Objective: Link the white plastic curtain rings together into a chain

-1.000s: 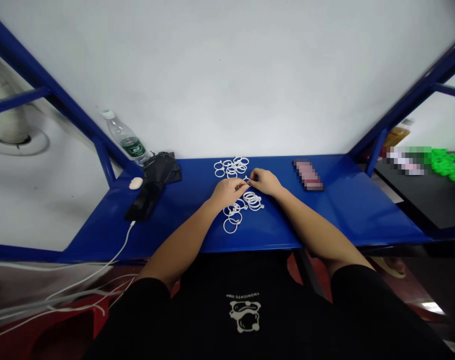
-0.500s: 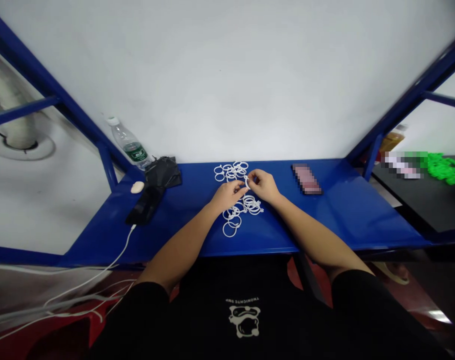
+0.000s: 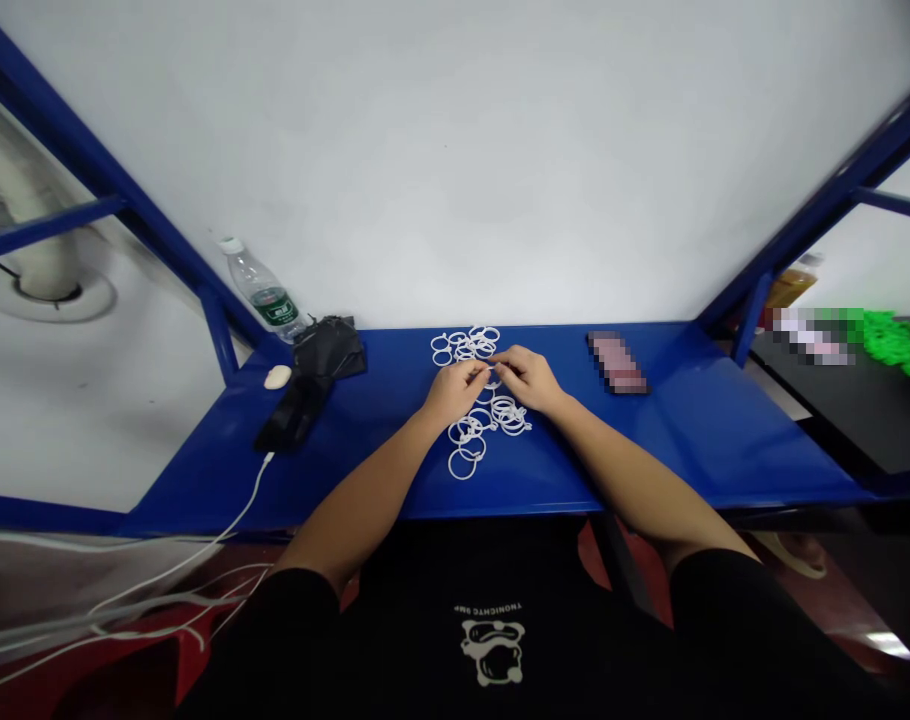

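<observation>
My left hand (image 3: 455, 387) and my right hand (image 3: 528, 380) meet over the middle of the blue table (image 3: 672, 430), fingertips pinched together on a small white plastic ring (image 3: 492, 373). Behind the hands lies a loose pile of white rings (image 3: 464, 346). In front of them sits a linked cluster of white rings (image 3: 486, 424), the nearest ring lying closest to the table's front edge.
A clear water bottle (image 3: 261, 290) stands at the back left beside a crumpled black bag (image 3: 326, 348) and a dark phone (image 3: 288, 421) with a white cable (image 3: 222, 524). A pixelated pink item (image 3: 616, 362) lies at right. Green pieces (image 3: 897, 340) sit on the neighbouring black surface.
Both hands stay together at the same spot, turning the ring slightly between the fingertips. The view has shifted a little downward.
</observation>
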A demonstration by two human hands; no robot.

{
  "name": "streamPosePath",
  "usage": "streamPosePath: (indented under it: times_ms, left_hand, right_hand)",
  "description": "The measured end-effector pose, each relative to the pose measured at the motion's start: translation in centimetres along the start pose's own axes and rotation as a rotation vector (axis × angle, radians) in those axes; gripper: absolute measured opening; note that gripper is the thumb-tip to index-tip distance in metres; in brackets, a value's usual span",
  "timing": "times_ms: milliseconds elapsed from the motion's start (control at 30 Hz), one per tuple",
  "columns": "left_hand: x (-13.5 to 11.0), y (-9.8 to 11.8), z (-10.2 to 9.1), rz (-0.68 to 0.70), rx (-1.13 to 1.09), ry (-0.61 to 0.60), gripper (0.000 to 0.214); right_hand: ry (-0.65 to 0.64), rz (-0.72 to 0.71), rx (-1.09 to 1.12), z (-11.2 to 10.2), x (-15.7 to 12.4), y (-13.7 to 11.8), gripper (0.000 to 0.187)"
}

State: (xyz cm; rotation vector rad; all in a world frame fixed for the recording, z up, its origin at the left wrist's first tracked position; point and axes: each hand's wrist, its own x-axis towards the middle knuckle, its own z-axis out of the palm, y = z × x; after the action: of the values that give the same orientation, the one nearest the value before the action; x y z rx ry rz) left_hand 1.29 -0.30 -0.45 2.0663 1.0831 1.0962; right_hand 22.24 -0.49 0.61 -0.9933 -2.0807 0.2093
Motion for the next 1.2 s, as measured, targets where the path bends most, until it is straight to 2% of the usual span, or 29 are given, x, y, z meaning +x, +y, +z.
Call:
streamPosePath:
  times_ms: [233, 433, 933, 1200]
  left_hand:
    - [-0.1, 0.4, -0.3, 0.014, 0.012, 0.021, 0.018]
    - [-0.1, 0.5, -0.2, -0.016, -0.006, -0.016, 0.020]
    - [-0.2, 1.5, -0.6, 0.042, 0.146, 0.003, 0.015]
    - [-0.2, 1.5, -0.5, 0.094, 0.186, -0.075, 0.014]
  right_hand:
    - [-0.110, -0.035, 0.064, -0.4, 0.1, 0.1, 0.033]
    - [-0.147, 0.019, 0.064, -0.4, 0.0, 0.1, 0.036]
    - [-0.175, 0.009, 0.078, -0.7, 0.0, -0.2, 0.035]
    - [-0.177, 0.019, 0.044, -0.5, 0.1, 0.2, 0.028]
